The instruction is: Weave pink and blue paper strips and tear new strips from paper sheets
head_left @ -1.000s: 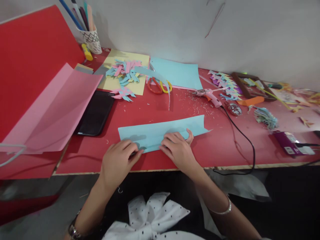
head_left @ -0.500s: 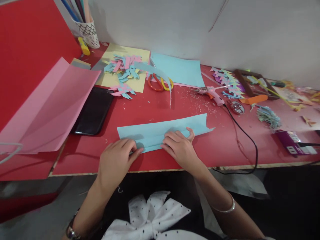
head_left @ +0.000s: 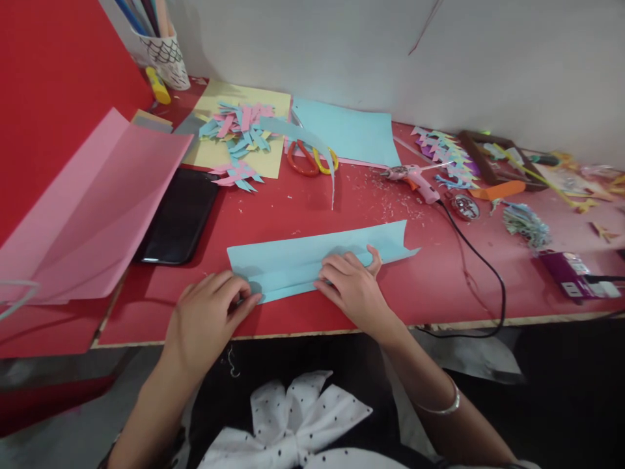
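Note:
A light blue sheet of paper (head_left: 293, 260) lies near the table's front edge, with a narrow fold along its near side and its far side lifted a little. My left hand (head_left: 209, 312) pinches the paper's near left corner between thumb and fingers. On the fold, right of the middle, my right hand (head_left: 349, 283) presses with curled fingers, thumb and fingertips on the paper. What lies under those fingertips is hidden.
Behind the paper are scissors (head_left: 312, 159), cut paper strips (head_left: 241, 127) and another blue sheet (head_left: 349, 133). A pink glue gun (head_left: 415, 179) with a black cord is to the right. Left are a black phone (head_left: 176, 218) and pink sheets (head_left: 107, 215).
My left hand has slid left along the near fold to the paper's corner, uncovering more of the fold. My right hand and the paper have hardly moved.

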Demonstrator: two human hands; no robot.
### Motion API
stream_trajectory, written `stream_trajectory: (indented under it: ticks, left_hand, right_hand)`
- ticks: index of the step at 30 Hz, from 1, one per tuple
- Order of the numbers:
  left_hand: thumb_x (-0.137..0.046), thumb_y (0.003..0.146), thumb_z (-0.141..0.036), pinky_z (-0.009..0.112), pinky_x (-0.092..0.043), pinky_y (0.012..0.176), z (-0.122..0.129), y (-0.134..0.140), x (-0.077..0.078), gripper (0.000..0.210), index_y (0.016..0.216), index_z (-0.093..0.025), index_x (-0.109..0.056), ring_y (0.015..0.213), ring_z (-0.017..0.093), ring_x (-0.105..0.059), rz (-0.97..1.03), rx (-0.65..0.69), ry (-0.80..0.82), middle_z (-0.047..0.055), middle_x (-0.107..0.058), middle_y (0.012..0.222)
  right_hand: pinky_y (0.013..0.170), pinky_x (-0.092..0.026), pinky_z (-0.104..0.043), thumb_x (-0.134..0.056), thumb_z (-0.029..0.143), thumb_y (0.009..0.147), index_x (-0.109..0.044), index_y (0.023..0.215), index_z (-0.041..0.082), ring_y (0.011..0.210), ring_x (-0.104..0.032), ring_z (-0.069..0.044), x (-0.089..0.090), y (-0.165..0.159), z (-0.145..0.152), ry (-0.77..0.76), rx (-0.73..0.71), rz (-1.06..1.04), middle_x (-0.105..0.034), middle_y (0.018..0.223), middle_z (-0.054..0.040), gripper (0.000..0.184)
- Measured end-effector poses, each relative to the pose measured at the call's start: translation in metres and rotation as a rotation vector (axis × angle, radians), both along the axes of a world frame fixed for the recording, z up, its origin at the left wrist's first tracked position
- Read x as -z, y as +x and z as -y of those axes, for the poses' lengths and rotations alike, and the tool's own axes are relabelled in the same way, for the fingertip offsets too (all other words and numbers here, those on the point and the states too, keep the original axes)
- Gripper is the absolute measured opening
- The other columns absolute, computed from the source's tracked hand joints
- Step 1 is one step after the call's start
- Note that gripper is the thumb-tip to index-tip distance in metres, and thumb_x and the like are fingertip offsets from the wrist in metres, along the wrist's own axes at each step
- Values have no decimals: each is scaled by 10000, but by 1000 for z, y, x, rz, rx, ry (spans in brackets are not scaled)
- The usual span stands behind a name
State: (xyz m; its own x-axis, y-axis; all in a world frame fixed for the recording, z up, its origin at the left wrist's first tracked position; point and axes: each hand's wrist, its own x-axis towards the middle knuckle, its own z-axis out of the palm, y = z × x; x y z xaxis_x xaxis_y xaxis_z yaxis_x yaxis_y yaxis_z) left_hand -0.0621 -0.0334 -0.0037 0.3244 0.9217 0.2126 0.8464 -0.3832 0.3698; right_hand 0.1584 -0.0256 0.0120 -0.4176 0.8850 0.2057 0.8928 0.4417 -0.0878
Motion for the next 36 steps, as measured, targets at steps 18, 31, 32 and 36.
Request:
stream_trajectory:
  ticks: [18, 31, 32, 36]
  left_hand:
    - [-308, 859, -340, 350, -310, 897, 30, 61, -2, 414, 1133, -125, -533, 997, 217, -514, -196, 213, 261, 93, -587, 1132]
    - [-321, 806, -537, 520, -215, 948, 36, 69, 2, 543, 1215, -212, -474, 1069, 302, -451, -191, 106, 122, 109, -565, 1155]
    - [-318, 807, -537, 516, -215, 950, 36, 70, 2, 544, 1212, -211, -477, 1070, 299, -451, -194, 106, 125, 108, -566, 1156]
    - [-308, 816, -524, 495, -203, 966, 36, 70, 1, 522, 1201, -221, -490, 1067, 280, -457, -202, 88, 139, 97, -573, 1151]
  right_hand:
    - [966, -3, -449, -391, 306, 868, -533, 672, 196, 740, -489, -127, 2, 2, 0, -1, 13, -39, -597, 774, 20, 266]
    - [922, -99, -452, -356, 335, 875, -569, 680, 211, 795, -515, -166, -2, 67, -5, -63, 117, -133, -604, 797, -8, 315]
    - [916, -104, -452, -354, 338, 876, -569, 673, 210, 793, -513, -169, -1, 70, -5, -55, 125, -125, -605, 792, -11, 323]
    - [905, -94, -450, -350, 351, 878, -562, 657, 207, 769, -508, -166, 0, 78, -6, -34, 122, -92, -605, 779, -12, 339]
